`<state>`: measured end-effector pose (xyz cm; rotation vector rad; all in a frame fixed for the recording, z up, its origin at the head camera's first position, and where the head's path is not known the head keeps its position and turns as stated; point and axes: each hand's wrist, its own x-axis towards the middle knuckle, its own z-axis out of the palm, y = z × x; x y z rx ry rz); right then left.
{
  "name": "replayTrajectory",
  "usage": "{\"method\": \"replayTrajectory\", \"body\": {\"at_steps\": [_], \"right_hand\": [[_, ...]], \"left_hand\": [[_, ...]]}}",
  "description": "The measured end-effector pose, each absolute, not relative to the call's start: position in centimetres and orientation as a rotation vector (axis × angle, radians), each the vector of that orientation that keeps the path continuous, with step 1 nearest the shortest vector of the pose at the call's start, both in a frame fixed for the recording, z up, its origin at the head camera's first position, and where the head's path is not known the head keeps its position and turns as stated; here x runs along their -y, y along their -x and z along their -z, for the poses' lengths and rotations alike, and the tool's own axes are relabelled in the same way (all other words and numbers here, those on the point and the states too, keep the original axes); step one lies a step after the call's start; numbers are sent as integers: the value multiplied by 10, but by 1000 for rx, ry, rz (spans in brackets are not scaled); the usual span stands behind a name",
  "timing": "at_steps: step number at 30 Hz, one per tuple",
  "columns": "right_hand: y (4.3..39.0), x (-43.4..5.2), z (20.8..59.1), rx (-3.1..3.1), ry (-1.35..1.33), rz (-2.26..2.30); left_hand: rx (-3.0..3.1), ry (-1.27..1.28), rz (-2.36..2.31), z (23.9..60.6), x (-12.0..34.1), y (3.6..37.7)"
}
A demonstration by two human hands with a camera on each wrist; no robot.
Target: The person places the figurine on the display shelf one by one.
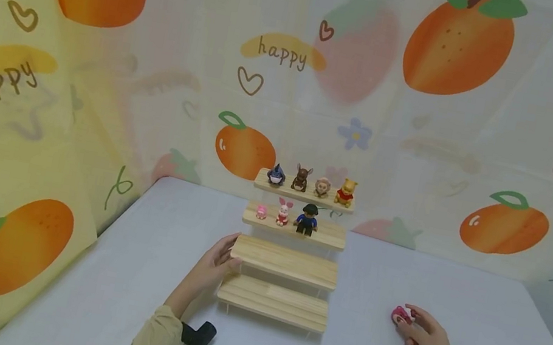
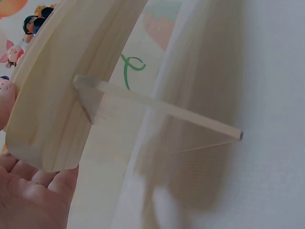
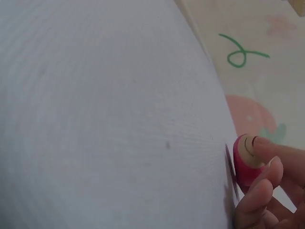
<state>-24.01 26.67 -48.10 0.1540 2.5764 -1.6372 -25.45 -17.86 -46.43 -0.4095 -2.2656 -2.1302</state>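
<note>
A tiered wooden display stand (image 1: 283,260) stands mid-table. My left hand (image 1: 217,261) grips the left end of its third board from the top, thumb at the front and fingers behind; the left wrist view shows the palm (image 2: 28,195) under the board end (image 2: 62,124). To the right, my right hand (image 1: 427,341) pinches a small pink-and-cream figurine (image 1: 401,315) between thumb and fingers. Up close in the right wrist view, the figurine (image 3: 246,160) is partly covered by the fingers, and it is at or just above the tabletop; I cannot tell which.
On the top board sit a donkey figurine (image 1: 276,175), a brown kangaroo (image 1: 301,178), a pale round-faced one (image 1: 322,187) and a yellow bear (image 1: 346,192). The second board holds a small pink figurine (image 1: 261,212), a piglet (image 1: 283,213) and a dark-hatted figure (image 1: 307,220). Patterned cloth hangs behind.
</note>
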Motion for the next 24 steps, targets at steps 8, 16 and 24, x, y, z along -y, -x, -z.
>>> {"method": "replayTrajectory", "body": {"at_steps": [8, 16, 24], "right_hand": [[249, -260, 470, -2583, -145, 1643], [254, -244, 445, -2561, 94, 1752], [282, -241, 465, -2560, 201, 1844]], "left_hand": [[2310, 408, 2095, 448, 176, 247], [2305, 380, 2099, 447, 175, 248], [2312, 386, 2104, 449, 177, 248]]}}
